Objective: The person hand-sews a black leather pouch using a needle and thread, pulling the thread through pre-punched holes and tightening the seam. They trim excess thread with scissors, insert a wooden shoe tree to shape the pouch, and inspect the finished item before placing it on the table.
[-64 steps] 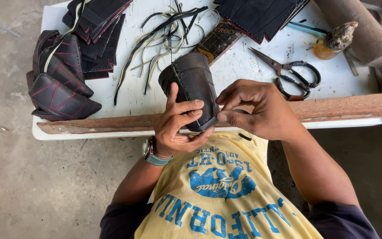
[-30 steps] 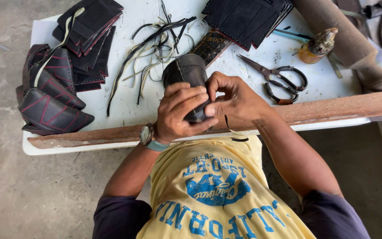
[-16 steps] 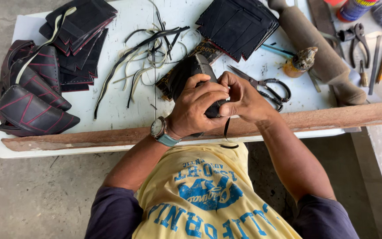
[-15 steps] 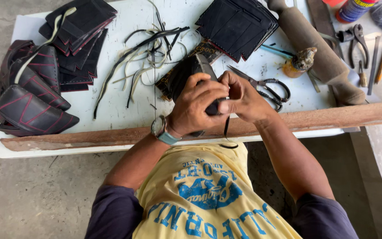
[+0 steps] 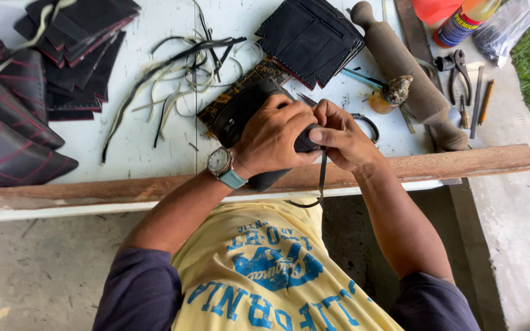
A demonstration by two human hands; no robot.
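**Both hands closed on black leather piece at table edge**

Left hand (image 5: 274,132) wrapped over the black leather piece (image 5: 240,113), fingers curled tight. Right hand (image 5: 341,135) pinches the same piece from the other side, fingertips shut; a thin black strap (image 5: 322,178) hangs below it. The piece sits just above the wooden plank (image 5: 461,162). Beyond the plank: pliers (image 5: 458,70), loose strips (image 5: 179,73), stacked black panels (image 5: 311,37).
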